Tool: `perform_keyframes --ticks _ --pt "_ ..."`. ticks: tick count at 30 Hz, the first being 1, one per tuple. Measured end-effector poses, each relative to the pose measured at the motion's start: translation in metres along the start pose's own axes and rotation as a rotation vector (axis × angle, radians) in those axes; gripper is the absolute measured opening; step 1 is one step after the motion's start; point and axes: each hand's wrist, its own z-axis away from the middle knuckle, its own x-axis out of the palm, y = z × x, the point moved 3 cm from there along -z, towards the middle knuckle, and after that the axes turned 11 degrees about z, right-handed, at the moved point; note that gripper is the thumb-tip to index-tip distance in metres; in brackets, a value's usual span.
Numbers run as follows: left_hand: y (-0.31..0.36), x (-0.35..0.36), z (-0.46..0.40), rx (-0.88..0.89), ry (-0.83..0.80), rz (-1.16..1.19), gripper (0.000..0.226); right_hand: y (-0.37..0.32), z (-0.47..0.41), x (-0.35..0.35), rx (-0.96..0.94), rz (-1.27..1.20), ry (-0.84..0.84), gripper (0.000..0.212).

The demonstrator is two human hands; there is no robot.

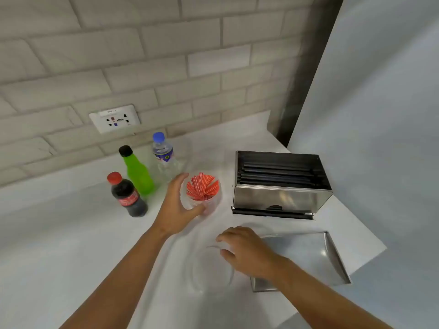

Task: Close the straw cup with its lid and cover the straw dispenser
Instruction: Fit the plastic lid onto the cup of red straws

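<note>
A clear straw cup full of red-and-white straws stands uncovered on the white counter. My left hand wraps its left side, thumb across the front. A transparent dome lid lies on the counter in front of the cup, and my right hand grips its right edge with curled fingers. The steel straw dispenser sits to the right, its top uncovered, black straws showing inside. Its steel cover lies on the counter below it, partly under my right wrist.
Three bottles stand left of the cup: a cola bottle, a green bottle and a water bottle. A wall socket sits on the tiled wall behind. A grey panel rises on the right past the counter edge.
</note>
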Motion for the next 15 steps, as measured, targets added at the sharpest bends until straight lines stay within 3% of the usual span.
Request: perform_keyframes --ticks 4,9,15 --pt "-0.016 0.008 -0.003 -0.157 -0.064 0.089 0.112 -0.012 -0.015 0.014 -0.029 0.216 -0.009 0.030" --pt "-0.017 0.019 -0.003 -0.202 -0.029 0.182 0.121 -0.014 -0.022 0.025 -0.007 0.317 0.034 0.025" --pt "-0.010 0.022 0.006 -0.210 0.071 0.179 0.113 -0.015 -0.012 0.014 0.011 0.085 0.073 0.022"
